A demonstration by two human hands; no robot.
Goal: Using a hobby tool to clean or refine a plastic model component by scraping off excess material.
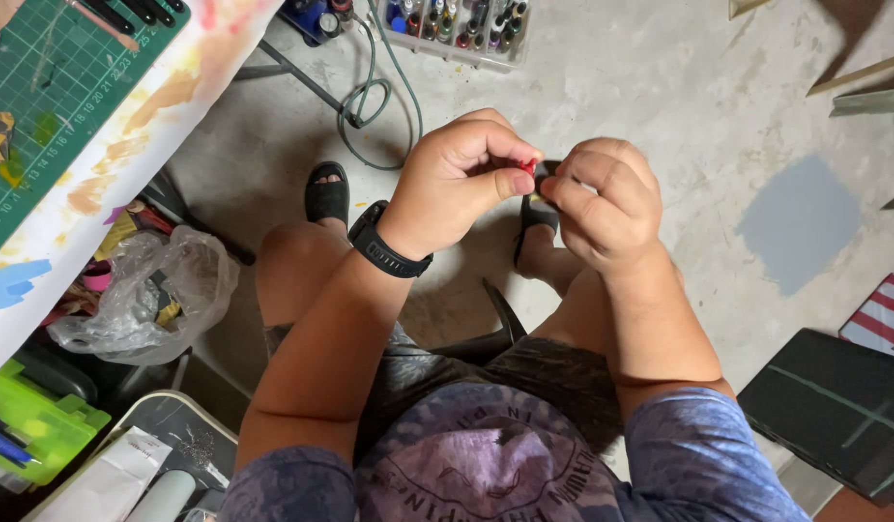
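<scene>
Both hands meet above the person's knees: the left hand (457, 184), with a black wristwatch (384, 244) on its wrist, is curled shut with fingertips pinching one small red piece (529, 166), and the right hand (602, 198) closes its fingers against the same piece from the other side. Most of the piece is hidden between the fingertips, so its shape is hard to make out. Two black sandals (327, 193) rest on the bare grey concrete floor (660, 87). One crumpled clear plastic bag (143, 300) lies near the paint-stained table edge (118, 155), where one green cutting mat (51, 87) is cut off at the frame's top left corner.
</scene>
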